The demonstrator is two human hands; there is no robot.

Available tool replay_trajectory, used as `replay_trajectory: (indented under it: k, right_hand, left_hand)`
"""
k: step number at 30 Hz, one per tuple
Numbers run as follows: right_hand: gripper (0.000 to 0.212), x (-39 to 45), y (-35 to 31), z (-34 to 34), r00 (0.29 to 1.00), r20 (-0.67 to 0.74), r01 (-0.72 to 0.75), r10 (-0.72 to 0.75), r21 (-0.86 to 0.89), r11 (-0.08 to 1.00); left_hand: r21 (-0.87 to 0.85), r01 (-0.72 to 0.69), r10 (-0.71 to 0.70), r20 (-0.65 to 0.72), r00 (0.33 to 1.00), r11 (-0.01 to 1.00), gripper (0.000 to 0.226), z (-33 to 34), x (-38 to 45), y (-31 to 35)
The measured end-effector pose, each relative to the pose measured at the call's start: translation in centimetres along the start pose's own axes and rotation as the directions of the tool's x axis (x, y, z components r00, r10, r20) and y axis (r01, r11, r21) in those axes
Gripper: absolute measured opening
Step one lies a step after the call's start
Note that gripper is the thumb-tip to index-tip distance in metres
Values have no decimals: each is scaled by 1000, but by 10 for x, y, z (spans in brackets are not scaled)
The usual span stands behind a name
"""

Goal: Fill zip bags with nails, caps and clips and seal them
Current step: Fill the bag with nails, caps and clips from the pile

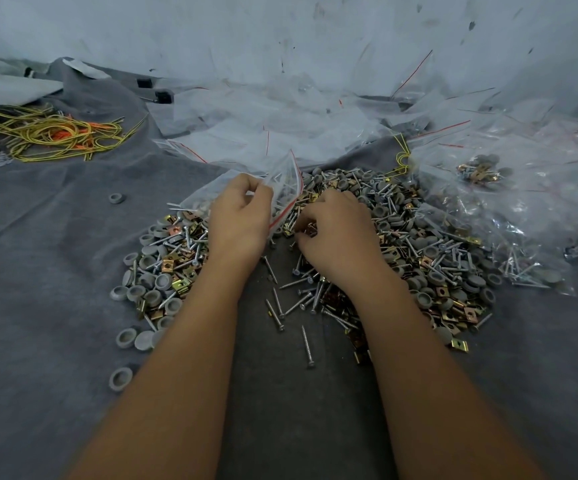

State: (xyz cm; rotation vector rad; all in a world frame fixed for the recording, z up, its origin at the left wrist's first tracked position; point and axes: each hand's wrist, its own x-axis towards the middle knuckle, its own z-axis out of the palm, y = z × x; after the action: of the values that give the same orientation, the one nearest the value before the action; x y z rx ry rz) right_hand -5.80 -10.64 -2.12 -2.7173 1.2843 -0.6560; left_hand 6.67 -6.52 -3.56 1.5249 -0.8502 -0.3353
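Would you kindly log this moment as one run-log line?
step: filling | left hand: holds open zip bag | right hand: picking clips from pile | bag: unsealed

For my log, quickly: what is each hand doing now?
Left hand: holds the open zip bag.
Right hand: fingers curled into the pile, pinching clips.

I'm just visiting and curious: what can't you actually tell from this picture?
- Head view: what the right hand pinches; its curled fingers cover it.
- Contents of the zip bag held by the left hand: crinkled plastic and the hand blur them.
- Black objects at the back: too small to name.
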Motion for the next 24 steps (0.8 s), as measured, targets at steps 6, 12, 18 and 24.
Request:
replay_trajectory:
  k: [6,12,18,24]
  right_hand:
    - [12,1,3,-3,985,-107,-106,137,251,962]
    - [10,2,4,-4,933,-214,-166,291,462,871]
    - [16,2,1,-16,810,-351,-27,469,777,629]
    - [13,2,-3,-11,888,-341,52,308,741,670]
  left_hand:
    - [-11,0,0,10,1000,1000,16,1,0,-1]
    - [1,-12,12,25,1000,1000,19,1,-1,-2]
    - [26,-8,6,58,998,1000,17,2,-1,-3]
    - [35,-58,54,108,993,998,14,3,-2,-3]
